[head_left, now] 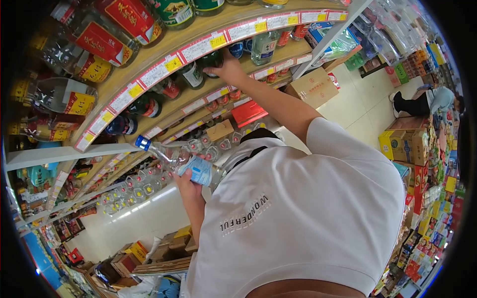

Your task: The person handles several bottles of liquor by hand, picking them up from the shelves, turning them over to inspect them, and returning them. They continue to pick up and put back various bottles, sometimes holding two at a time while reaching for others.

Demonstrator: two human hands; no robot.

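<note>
My left hand (190, 191) is closed around a clear glass bottle (171, 155) with a blue cap and a light blue label. The bottle is tilted in front of my white shirt, its cap pointing toward the shelves. My right arm stretches out to a shelf, where my right hand (228, 69) is closed on a dark green bottle (212, 58) below the price-tag strip. Part of that bottle is hidden by my fingers and the shelf edge. Beside it stand a green bottle with a white label (193, 76) and a clear bottle (264, 48).
A curved shelf edge with price tags (198, 49) runs above my right hand, with large red-labelled bottles (130, 21) over it. Plastic jugs (144, 181) line the floor. A cardboard box (314, 87) sits by the shelf end. Another person (427, 103) is at the far right.
</note>
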